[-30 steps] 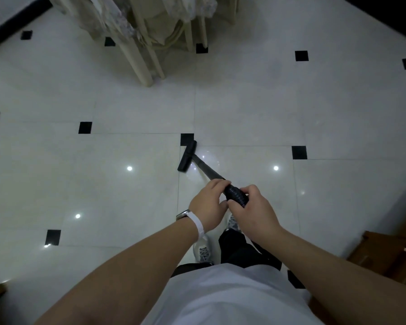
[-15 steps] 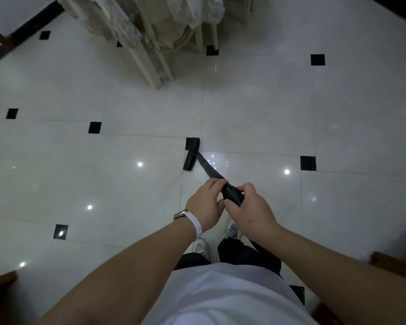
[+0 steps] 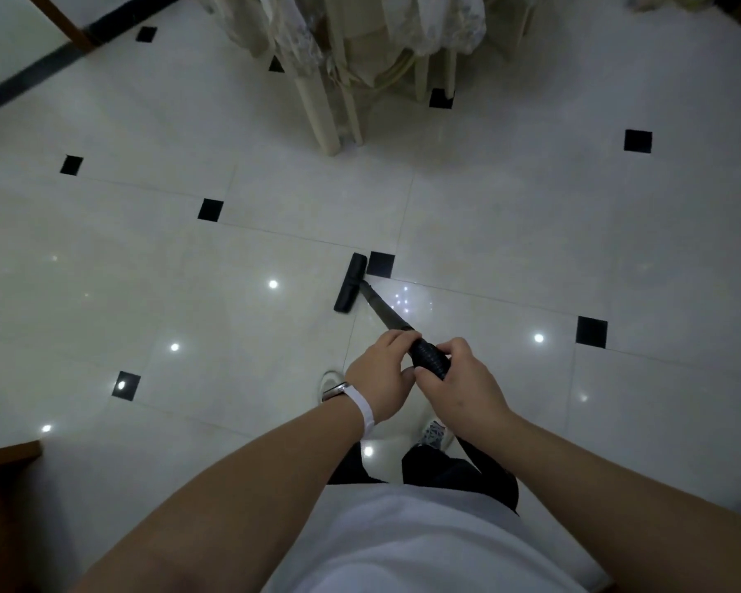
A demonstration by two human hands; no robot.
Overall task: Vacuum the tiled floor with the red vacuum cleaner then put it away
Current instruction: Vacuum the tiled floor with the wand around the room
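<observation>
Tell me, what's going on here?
A person is vacuuming a tiled floor. The left hand and right hand both grip the black wand, left ahead of right. Its nozzle rests on the floor beside a black tile, short of the chair legs.

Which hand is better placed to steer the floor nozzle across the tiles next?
Probably the left hand: it grips the black wand lower, nearer the floor nozzle. The right hand holds the ribbed hose cuff behind it.
</observation>
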